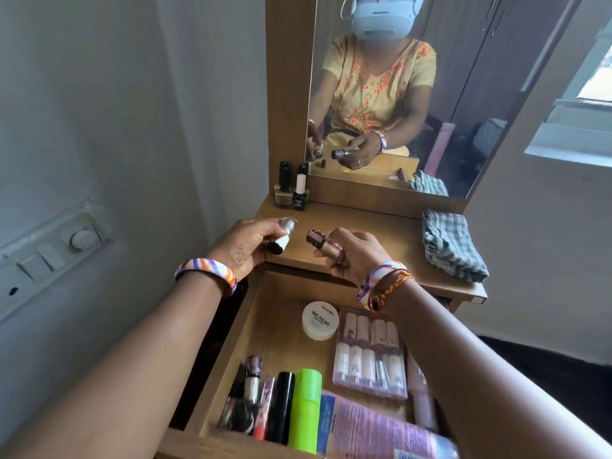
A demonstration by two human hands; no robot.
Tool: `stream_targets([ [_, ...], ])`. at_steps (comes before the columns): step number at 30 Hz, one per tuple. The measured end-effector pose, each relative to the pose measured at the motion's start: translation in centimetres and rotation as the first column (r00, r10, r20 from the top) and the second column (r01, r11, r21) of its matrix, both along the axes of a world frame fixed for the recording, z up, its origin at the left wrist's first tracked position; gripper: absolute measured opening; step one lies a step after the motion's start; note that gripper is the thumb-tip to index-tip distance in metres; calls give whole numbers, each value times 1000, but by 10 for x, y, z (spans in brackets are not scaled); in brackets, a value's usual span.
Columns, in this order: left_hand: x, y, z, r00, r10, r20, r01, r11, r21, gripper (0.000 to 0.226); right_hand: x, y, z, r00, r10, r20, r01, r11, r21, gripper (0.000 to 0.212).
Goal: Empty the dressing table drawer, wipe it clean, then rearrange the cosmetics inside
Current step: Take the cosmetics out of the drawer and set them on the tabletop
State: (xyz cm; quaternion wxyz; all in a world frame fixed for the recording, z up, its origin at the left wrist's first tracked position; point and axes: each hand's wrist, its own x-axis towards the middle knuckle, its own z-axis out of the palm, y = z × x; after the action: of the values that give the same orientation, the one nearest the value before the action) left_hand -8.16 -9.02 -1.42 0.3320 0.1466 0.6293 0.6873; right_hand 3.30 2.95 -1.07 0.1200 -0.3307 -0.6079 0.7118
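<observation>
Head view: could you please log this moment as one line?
left hand: holds small bottle | right hand: holds nail polish | drawer: open, cosmetics inside | cloth: on tabletop

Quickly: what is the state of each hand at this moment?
Left hand: closed, fingers gripping a small silver-glitter nail polish bottle with a white cap.
Right hand: closed, fingers gripping a rose-gold glitter nail polish bottle.

Left hand [251, 246] grips silver bottle [287, 230], right hand [351, 256] grips pink bottle [323, 244], above open drawer [275, 329]
</observation>
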Motion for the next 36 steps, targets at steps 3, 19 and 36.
stream_targets([
  [3, -15, 9, -3, 986, 87, -142, -102, 990, -96, 24, -11, 9, 2, 999, -33, 12, 31, 993, 114, 9],
  [19, -50, 56, 2, 608, 36, -793, -387, 885, -257, 29, -80, 19, -15, 993, -110, 42, 50, 718, 695, 32],
  [36, -66, 66, -37, 671, 201, -713, -482, 850, -214, 31, -105, 28, -32, 986, -161, 39, 93, 733, 674, 25],
])
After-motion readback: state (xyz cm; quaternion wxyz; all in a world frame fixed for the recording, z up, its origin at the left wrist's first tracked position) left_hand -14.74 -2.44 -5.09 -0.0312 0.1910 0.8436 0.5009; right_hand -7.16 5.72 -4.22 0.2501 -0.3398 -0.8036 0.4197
